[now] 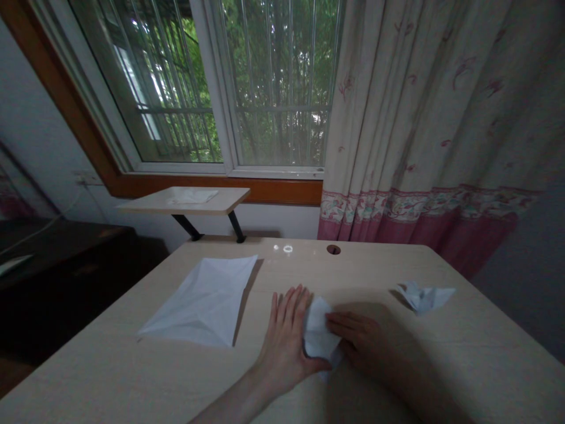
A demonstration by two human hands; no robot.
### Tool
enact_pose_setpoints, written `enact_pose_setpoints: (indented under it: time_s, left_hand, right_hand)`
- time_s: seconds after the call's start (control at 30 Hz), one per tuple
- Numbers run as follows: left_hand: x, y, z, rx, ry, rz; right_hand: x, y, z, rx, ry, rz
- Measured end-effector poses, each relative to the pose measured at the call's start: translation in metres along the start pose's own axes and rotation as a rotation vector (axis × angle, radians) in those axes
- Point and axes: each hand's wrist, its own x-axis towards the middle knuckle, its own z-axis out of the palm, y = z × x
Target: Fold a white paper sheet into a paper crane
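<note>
Left hand (288, 344), fingers slightly parted, apparently steadies folded paper (316, 331), lower centre; right hand (362, 344), fingers together, meets its edge, pinch unclear.

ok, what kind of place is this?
Likely a room in a home, though a dorm or small office isn't ruled out. Signs: a light wood-look desk, a flower-patterned curtain and a barred window with greenery outside.

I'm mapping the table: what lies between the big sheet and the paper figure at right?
In the head view, between the sheet and figure are, left to right, the left hand, a folded paper and the right hand.
</note>
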Motion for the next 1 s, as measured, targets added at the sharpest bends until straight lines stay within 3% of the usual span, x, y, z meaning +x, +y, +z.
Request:
enact_pose_setpoints:
  time_s: [0.2,0.4,0.7,1.0]
  left_hand:
    - [0.0,0.002,-0.001,-0.007,0.034,0.002]
    - [0.0,0.005,-0.003,-0.027,0.035,0.005]
    - [-0.002,0.007,-0.008,-0.029,0.025,0.144]
    - [0.0,0.007,-0.011,-0.004,0.0,0.132]
  right_hand:
    - [-0.002,0.009,0.014,-0.039,0.234,0.01]
    - [0.006,0.006,0.007,-0.126,0.409,0.057]
    - [0.011,0.002,0.005,-0.078,0.5,0.081]
    - [0.01,-0.004,-0.002,-0.083,0.558,0.076]
